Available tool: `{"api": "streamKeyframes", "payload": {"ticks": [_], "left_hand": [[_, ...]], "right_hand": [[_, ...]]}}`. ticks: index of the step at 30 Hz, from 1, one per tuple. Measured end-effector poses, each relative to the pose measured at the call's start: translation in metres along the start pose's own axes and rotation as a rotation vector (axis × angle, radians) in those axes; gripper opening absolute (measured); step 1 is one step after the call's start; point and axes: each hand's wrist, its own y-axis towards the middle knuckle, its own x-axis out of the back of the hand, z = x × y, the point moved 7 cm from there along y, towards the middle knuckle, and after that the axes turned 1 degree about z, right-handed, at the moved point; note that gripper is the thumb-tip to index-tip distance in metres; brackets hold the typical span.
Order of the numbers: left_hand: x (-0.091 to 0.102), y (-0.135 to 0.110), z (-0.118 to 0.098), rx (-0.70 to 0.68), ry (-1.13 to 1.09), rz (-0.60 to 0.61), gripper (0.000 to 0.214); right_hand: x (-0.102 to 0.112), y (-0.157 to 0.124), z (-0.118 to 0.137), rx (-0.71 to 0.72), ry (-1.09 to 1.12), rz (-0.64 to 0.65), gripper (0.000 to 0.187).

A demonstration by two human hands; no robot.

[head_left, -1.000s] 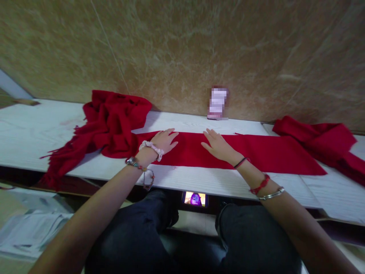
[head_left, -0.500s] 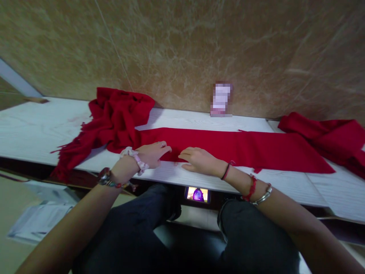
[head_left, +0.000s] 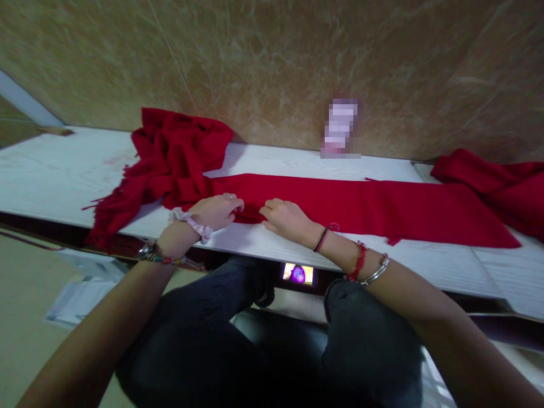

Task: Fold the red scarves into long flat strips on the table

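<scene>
L hand (head_left: 216, 211) & R hand (head_left: 287, 220), fingers curled, apparently pinching near edge of red cloth (head_left: 340, 204) atop white tbl. (head_left: 276, 160)

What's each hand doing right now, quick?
Left hand: curled at the red cloth; gripping or just touching, can't tell.
Right hand: curled at the cloth's near edge; whether it grips can't be told.

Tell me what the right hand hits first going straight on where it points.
The right hand would likely meet the left hand first, across the flat red cloth; depth is unclear.
</scene>
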Motion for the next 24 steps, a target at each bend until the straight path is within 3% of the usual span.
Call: {"api": "streamKeyframes", "payload": {"ticks": [12,20,24], "left_hand": [[0.011,-0.008,-0.020,-0.096,-0.024,-0.038,0.034],[0.013,0.003,-0.013,-0.023,0.078,0.001,0.033],[0.015,0.003,-0.011,-0.023,0.103,0.036,0.029]], "right_hand": [[0.000,-0.007,-0.007,0.050,-0.030,-0.112,0.027],[-0.002,-0.009,-0.012,0.145,0.057,-0.103,0.021],[0.000,-0.009,-0.011,0.098,0.089,-0.128,0.033]]}}
